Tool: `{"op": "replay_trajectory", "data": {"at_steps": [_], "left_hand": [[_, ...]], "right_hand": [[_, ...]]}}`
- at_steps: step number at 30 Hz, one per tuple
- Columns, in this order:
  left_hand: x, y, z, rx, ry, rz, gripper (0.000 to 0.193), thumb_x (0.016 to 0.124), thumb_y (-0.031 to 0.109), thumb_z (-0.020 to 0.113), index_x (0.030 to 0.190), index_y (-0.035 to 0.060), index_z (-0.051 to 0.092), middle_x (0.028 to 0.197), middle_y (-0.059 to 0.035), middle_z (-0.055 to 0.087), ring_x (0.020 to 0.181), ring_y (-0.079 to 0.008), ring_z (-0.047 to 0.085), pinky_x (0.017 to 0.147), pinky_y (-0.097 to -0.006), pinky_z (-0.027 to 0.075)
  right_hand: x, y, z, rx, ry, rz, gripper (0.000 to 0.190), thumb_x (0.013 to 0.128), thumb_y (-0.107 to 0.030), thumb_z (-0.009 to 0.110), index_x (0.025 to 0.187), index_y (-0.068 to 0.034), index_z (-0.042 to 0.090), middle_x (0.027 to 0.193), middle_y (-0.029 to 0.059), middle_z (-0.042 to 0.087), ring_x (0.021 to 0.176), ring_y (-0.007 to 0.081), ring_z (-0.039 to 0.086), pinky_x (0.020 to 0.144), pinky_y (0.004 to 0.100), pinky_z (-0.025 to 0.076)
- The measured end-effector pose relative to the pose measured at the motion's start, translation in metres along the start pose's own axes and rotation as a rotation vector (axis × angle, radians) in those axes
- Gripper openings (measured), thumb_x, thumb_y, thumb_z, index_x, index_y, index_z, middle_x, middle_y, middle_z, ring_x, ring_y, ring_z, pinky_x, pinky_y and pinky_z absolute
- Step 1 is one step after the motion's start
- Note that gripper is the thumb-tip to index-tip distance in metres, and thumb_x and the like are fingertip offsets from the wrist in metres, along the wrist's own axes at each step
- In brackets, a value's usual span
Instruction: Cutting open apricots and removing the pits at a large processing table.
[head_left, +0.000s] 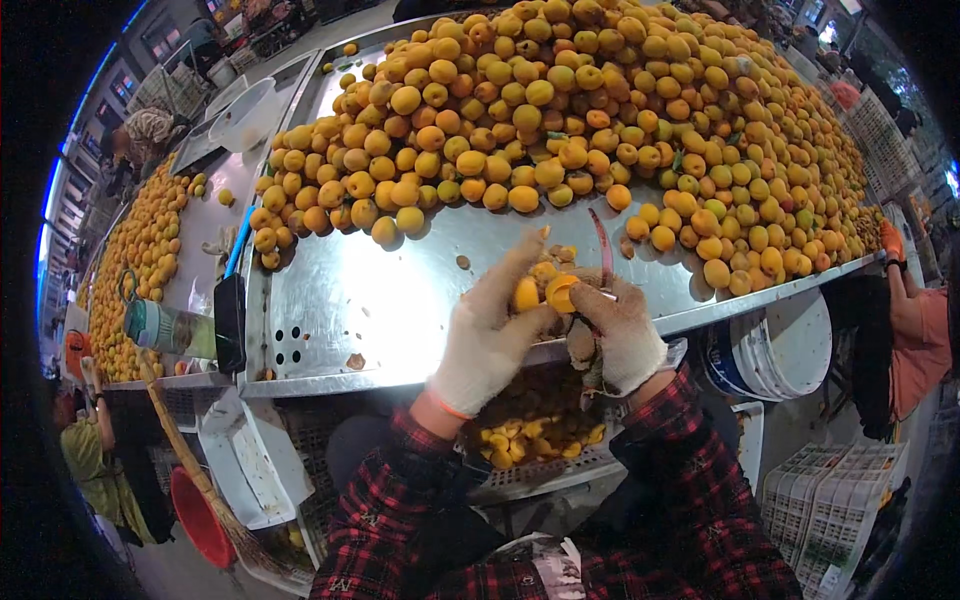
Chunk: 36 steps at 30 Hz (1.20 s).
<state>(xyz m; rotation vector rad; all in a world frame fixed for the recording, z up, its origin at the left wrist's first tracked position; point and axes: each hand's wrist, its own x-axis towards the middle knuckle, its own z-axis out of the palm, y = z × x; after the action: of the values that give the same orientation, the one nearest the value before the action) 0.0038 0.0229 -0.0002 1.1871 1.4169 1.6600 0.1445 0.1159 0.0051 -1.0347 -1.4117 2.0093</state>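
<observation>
Both hands wear whitish knit gloves, stained at the fingers, above the near edge of a metal table (315, 386). My left hand (484, 337) holds yellow apricot pieces (527, 292) between thumb and fingers. My right hand (626, 330) grips a cut apricot half (562, 293), its hollow showing, and a small tool with a reddish curved strip (602, 244); the tool's kind is unclear. Whole apricots (525, 112) are heaped beyond the hands. Below the table edge, a perforated crate (555, 480) holds apricot halves (510, 442), partly hidden by the hands.
A phone-like black object (230, 322) and a bottle (169, 328) are at left. A broom (195, 465), red basin (199, 517) and white bin (255, 465) stand below. White buckets (780, 345) and plastic crates (829, 495) are at right. Other people work at both sides.
</observation>
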Motion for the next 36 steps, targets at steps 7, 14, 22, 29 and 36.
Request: {"op": "replay_trajectory", "data": {"at_steps": [7, 14, 22, 29, 36], "left_hand": [[0.010, -0.001, -0.007, -0.773, -0.068, -0.080, 0.069, 0.093, 0.025, 0.057, 0.144, -0.0102, 0.026, 0.143, -0.0251, 0.040, 0.135, -0.0367, 0.038, 0.114, -0.0475, 0.030], [0.005, 0.007, -0.002, -0.209, -0.162, -0.203, 0.056, 0.086, 0.010, 0.052, 0.140, -0.0032, 0.042, 0.132, -0.0140, 0.054, 0.117, -0.0181, 0.053, 0.098, -0.0277, 0.042], [0.001, -0.005, -0.006, -0.118, -0.150, -0.168, 0.038, 0.094, 0.011, 0.054, 0.130, -0.0015, 0.054, 0.131, -0.0156, 0.058, 0.120, -0.0210, 0.055, 0.100, -0.0316, 0.042], [0.002, 0.014, -0.021, -0.023, -0.371, -0.239, 0.039, 0.091, 0.006, 0.054, 0.128, -0.0018, 0.057, 0.129, -0.0107, 0.058, 0.117, -0.0174, 0.055, 0.099, -0.0295, 0.043], [0.007, 0.017, -0.024, -0.044, -0.358, -0.196, 0.038, 0.087, 0.005, 0.058, 0.124, -0.0022, 0.059, 0.128, -0.0128, 0.060, 0.121, -0.0206, 0.054, 0.103, -0.0326, 0.040]], "right_hand": [[-0.006, -0.001, -0.014, -0.287, -0.455, -0.198, 0.033, 0.094, -0.032, 0.059, 0.094, 0.000, 0.068, 0.066, 0.0035, 0.063, 0.048, 0.0100, 0.055, 0.043, 0.0260, 0.041], [-0.005, 0.002, 0.010, -0.028, -0.008, -0.048, 0.029, 0.093, -0.029, 0.063, 0.104, -0.002, 0.064, 0.072, 0.0005, 0.064, 0.052, 0.0081, 0.058, 0.044, 0.0221, 0.044], [0.002, 0.011, -0.005, 0.056, -0.128, 0.005, 0.029, 0.093, -0.026, 0.062, 0.107, -0.001, 0.063, 0.069, 0.0011, 0.062, 0.052, 0.0091, 0.057, 0.044, 0.0241, 0.045], [-0.005, -0.001, -0.004, 0.200, -0.342, 0.142, 0.034, 0.095, -0.016, 0.056, 0.120, 0.006, 0.053, 0.106, 0.0146, 0.065, 0.087, 0.0186, 0.068, 0.075, 0.0282, 0.058], [-0.015, -0.005, 0.011, 0.364, -0.267, 0.115, 0.034, 0.091, -0.017, 0.061, 0.119, 0.001, 0.055, 0.095, 0.0095, 0.065, 0.071, 0.0139, 0.064, 0.060, 0.0248, 0.052]]}}
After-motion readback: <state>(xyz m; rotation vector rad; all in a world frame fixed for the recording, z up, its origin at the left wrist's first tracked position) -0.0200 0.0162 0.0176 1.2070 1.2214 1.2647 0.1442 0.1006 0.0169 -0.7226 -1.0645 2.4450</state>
